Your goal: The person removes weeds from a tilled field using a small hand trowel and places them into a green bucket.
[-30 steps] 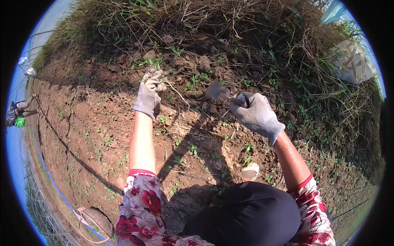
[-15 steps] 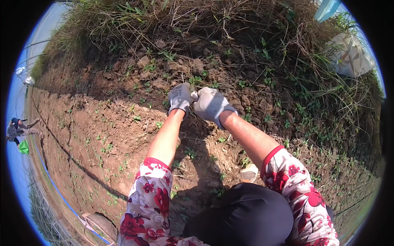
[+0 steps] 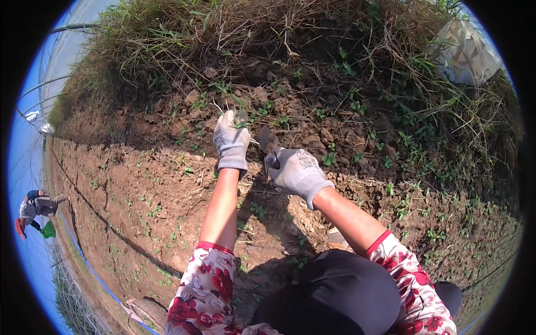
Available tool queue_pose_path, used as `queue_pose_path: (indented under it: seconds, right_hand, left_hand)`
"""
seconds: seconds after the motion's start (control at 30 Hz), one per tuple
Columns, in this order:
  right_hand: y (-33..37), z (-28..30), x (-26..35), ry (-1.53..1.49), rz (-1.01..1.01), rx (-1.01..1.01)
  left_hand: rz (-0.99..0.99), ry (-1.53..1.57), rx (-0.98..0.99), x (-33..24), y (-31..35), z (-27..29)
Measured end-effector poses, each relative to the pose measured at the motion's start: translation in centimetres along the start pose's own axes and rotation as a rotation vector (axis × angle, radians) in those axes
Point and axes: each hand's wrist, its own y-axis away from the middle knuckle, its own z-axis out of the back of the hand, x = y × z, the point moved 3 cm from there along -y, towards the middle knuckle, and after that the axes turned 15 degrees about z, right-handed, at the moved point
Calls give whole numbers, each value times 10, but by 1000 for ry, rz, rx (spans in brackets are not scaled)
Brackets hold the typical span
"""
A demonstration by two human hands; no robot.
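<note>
My left hand (image 3: 231,139), in a pale grey work glove, is closed around a small plant (image 3: 241,125) whose green leaf and thin pale stems stick out past the fingers. Beside it on the right, my right hand (image 3: 298,172) in a matching glove grips a small trowel (image 3: 268,139). The trowel's soil-coloured blade points up and left toward the left hand, and part of its dark handle shows at the fist. Below both hands is brown, cloddy soil (image 3: 335,139) with low green seedlings (image 3: 329,158).
Dry grass (image 3: 234,33) lines the far edge. A whitish bag (image 3: 466,53) lies in the grass at far right. My dark-clothed knee (image 3: 335,290) is close below. Another person (image 3: 39,206) is at far left, near a blue line (image 3: 84,254) along the ground.
My hands have moved apart: the left lifted slightly up and left with the plant, the right shifted down and right. The trowel blade now shows. The view has shifted a little.
</note>
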Motion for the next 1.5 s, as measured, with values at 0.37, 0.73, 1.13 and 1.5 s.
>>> queue_pose_path:
  seconds: [0.37,0.73,1.13,1.5]
  right_hand:
    - [41,94,-14,14,-206,30]
    - [1,26,-54,-106,-191,-189]
    - [34,96,-28,-124,-209,3]
    - [-50,89,-73,-87,-118,-252]
  left_hand:
    - [346,-456,610,-16,5,-87]
    - [333,-166,423,-20,34,-70]
    - [308,761,294,-24,18,-26]
    - [5,-738,465,-77,-93,-137]
